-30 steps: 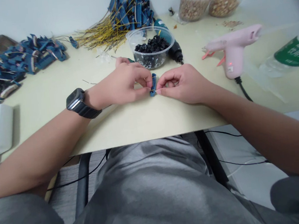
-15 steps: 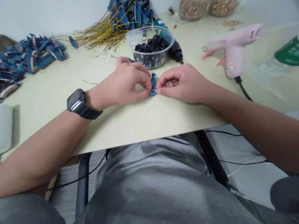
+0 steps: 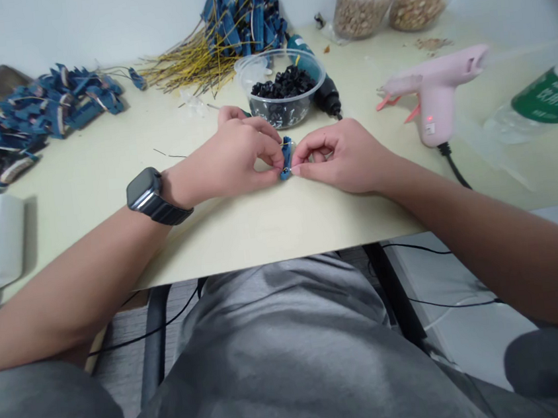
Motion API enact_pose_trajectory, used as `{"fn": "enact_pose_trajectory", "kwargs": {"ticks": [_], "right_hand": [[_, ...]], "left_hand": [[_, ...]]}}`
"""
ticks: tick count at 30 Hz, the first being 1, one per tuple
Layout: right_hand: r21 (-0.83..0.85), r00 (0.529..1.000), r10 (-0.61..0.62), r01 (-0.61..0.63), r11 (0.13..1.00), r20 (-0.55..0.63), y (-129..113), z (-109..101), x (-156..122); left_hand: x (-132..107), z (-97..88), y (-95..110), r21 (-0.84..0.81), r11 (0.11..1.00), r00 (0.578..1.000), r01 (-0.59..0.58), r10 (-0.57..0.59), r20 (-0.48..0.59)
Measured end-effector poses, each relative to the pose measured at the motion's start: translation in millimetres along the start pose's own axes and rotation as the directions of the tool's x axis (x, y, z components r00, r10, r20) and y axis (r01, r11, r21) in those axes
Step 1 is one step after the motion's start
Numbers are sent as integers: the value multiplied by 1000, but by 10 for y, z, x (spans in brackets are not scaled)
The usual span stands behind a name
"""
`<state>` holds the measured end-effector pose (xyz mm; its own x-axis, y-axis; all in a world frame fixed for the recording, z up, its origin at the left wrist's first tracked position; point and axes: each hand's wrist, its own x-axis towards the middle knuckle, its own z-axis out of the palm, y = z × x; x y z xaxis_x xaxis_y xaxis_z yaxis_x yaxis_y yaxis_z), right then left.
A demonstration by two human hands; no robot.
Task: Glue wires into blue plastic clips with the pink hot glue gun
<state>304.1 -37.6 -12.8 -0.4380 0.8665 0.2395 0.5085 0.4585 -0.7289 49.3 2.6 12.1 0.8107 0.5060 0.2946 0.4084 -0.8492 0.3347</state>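
Observation:
A small blue connector [image 3: 286,158] stands upright on the pale cream table top [image 3: 241,233], between my two hands. My left hand [image 3: 233,155] pinches it from the left, its fingers wrapped around the connector's side. From the right, my right hand [image 3: 338,159] pinches a thin wire [image 3: 295,169] against the connector with thumb and forefinger. The wire's end is too small to follow, and my fingers hide part of the connector.
Behind my hands stands a clear bowl of black parts [image 3: 285,112]. Heaps of blue connectors [image 3: 49,110] with yellow wires [image 3: 185,72] lie at the back left. To the right are a pink glue gun [image 3: 431,96] and a green-labelled bottle [image 3: 551,97].
My left wrist has shifted slightly to the right. Both hands stay at the blue connector, with no clear change in their grip.

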Motion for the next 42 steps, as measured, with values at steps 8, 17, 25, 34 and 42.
{"fn": "enact_pose_trajectory", "kwargs": {"ticks": [8,17,25,34,42], "right_hand": [[0,1000,4,-4,1000,4,-9,-4,-1],[-1,1000,1,-1,1000,7,-9,-13,-3],[-13,1000,9,-9,1000,-3,-18,-12,-6],[-21,1000,3,-3,1000,-5,-18,-15,-8],[8,1000,-22,22,1000,-2,3,2,2]], "left_hand": [[2,-5,10,4,1000,1000,6,-6,7],[-7,-8,2,14,1000,1000,-3,3,-1],[-5,-13,3,3,1000,1000,-1,1,8],[-14,-7,-8,-4,1000,1000,-8,8,-10],[-13,-19,12,9,1000,1000,2,-2,7]]}}
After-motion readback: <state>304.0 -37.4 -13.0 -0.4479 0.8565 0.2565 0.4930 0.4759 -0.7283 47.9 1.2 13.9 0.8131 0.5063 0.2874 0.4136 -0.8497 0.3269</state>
